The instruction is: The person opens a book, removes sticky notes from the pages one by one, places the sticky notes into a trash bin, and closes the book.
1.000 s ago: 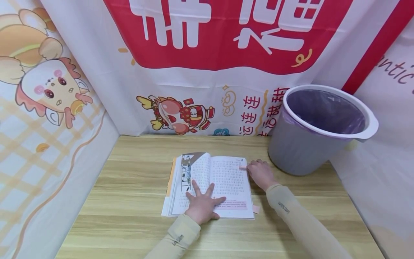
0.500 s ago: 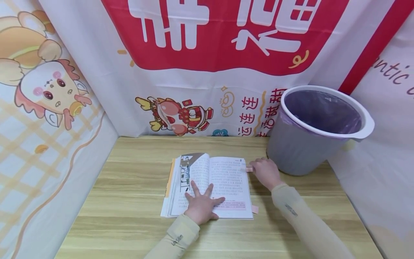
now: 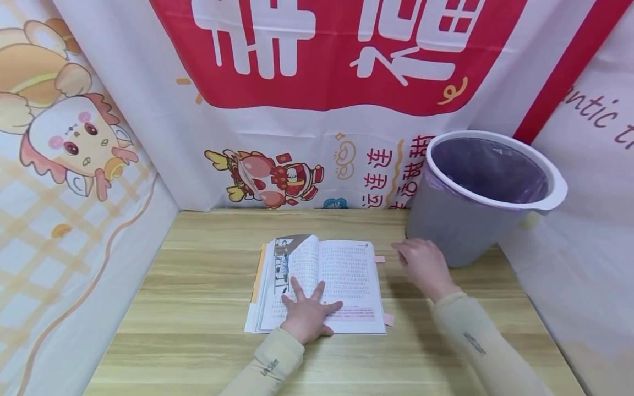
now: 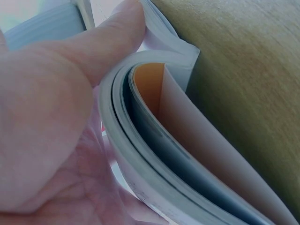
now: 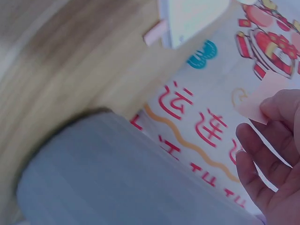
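An open book (image 3: 346, 275) lies on the wooden table, with printed text and a picture of a figure on a ladder. My left hand (image 3: 307, 316) rests flat on its lower pages, fingers spread; in the left wrist view the thumb lies over the curved page stack. Two pink tabs, an upper one (image 3: 380, 259) and a lower one (image 3: 389, 320), stick out past the right edge. Apart from the book, to its right, my right hand (image 3: 423, 267) pinches a pale pink sticky note (image 5: 263, 96) between thumb and forefinger. The head view barely shows that note.
A grey trash bin (image 3: 446, 212) with a purple liner stands at the back right, just behind my right hand. Printed cloth (image 3: 267, 126) hangs along the table's back edge, with more cloth at both sides. Bare wood (image 3: 198, 286) extends left of the book.
My right hand has moved right, away from the book's right edge, with the pink sticky note. My left hand stays on the pages. The upper tab now shows fully at the edge.
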Demonstrator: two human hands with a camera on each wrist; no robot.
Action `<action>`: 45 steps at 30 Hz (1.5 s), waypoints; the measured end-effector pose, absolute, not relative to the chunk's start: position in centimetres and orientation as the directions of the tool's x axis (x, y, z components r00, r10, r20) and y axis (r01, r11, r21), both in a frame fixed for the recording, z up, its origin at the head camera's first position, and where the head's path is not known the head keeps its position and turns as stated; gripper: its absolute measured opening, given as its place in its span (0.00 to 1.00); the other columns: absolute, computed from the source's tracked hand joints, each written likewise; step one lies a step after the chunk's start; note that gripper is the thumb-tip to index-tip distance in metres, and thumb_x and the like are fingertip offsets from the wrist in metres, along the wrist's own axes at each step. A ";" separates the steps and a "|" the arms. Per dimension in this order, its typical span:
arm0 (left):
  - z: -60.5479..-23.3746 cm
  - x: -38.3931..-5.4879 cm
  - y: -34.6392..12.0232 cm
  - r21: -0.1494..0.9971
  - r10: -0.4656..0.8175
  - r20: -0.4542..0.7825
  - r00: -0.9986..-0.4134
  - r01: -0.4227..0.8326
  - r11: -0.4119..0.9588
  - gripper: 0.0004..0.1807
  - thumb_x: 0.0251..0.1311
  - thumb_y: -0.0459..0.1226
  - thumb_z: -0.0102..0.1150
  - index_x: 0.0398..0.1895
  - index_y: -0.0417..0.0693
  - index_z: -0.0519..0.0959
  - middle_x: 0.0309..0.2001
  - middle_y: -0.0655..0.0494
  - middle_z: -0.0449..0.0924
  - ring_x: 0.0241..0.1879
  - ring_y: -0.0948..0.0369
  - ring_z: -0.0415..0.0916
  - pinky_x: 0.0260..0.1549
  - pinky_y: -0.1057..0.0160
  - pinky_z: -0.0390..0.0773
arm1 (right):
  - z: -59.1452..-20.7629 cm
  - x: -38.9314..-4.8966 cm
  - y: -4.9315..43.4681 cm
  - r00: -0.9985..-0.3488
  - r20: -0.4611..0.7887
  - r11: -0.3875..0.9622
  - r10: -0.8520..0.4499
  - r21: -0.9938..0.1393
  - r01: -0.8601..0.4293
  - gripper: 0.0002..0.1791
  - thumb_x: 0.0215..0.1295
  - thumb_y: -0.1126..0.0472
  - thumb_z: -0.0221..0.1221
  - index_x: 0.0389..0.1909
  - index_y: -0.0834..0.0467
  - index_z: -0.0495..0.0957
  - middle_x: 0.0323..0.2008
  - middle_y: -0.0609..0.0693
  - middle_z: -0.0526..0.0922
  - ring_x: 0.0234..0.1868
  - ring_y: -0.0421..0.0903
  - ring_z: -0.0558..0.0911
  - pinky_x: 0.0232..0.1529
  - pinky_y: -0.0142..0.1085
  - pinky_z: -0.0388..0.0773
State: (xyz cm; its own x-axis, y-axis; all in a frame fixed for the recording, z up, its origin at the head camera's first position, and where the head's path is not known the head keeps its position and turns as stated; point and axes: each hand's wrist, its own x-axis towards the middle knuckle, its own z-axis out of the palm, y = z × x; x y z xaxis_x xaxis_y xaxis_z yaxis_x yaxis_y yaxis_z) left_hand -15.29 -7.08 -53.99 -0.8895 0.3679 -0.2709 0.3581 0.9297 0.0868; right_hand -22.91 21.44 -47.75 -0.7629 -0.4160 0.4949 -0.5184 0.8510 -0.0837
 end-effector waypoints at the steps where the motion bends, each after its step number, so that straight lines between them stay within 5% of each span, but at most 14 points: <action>1: -54.0 -15.3 -7.1 0.090 0.368 -0.271 -0.890 0.357 0.930 0.38 0.47 0.64 0.65 0.67 0.85 0.68 0.77 0.49 0.51 0.64 0.15 0.34 0.49 0.17 0.59 | -47.4 -22.6 21.6 -0.755 0.507 0.848 -0.416 -0.082 -0.523 0.12 0.56 0.73 0.62 0.41 0.61 0.87 0.34 0.54 0.87 0.37 0.55 0.84 0.40 0.50 0.80; 14: -54.3 -15.4 -7.2 0.098 0.366 -0.267 -0.891 0.353 0.931 0.39 0.47 0.64 0.66 0.67 0.86 0.68 0.77 0.49 0.51 0.63 0.15 0.34 0.49 0.17 0.59 | -43.3 -20.1 23.6 -0.613 0.649 0.807 -0.451 0.004 -0.591 0.15 0.50 0.73 0.66 0.41 0.62 0.86 0.32 0.54 0.87 0.35 0.55 0.84 0.38 0.51 0.79; 23: -54.0 -15.3 -7.3 0.096 0.363 -0.271 -0.891 0.350 0.932 0.38 0.48 0.63 0.66 0.67 0.85 0.68 0.77 0.48 0.51 0.63 0.15 0.34 0.49 0.18 0.59 | -39.0 -19.3 25.5 -0.530 0.737 0.798 -0.420 0.022 -0.602 0.14 0.56 0.70 0.61 0.44 0.63 0.85 0.32 0.56 0.86 0.34 0.58 0.83 0.35 0.52 0.77; 31: -53.7 -15.2 -7.3 0.098 0.368 -0.265 -0.891 0.355 0.930 0.38 0.47 0.63 0.66 0.66 0.85 0.69 0.77 0.48 0.53 0.63 0.15 0.35 0.49 0.18 0.60 | -35.7 -19.8 27.4 -0.524 0.770 0.836 -0.364 0.021 -0.549 0.16 0.54 0.72 0.65 0.45 0.64 0.85 0.35 0.60 0.86 0.37 0.61 0.82 0.37 0.55 0.77; 45: -53.9 -15.2 -7.3 0.087 0.376 -0.261 -0.889 0.366 0.926 0.38 0.46 0.64 0.66 0.66 0.85 0.69 0.77 0.48 0.52 0.63 0.14 0.36 0.49 0.18 0.61 | -31.8 -22.1 30.6 -0.630 0.721 0.912 -0.290 0.009 -0.410 0.14 0.59 0.70 0.64 0.47 0.67 0.84 0.37 0.65 0.86 0.39 0.65 0.82 0.44 0.60 0.79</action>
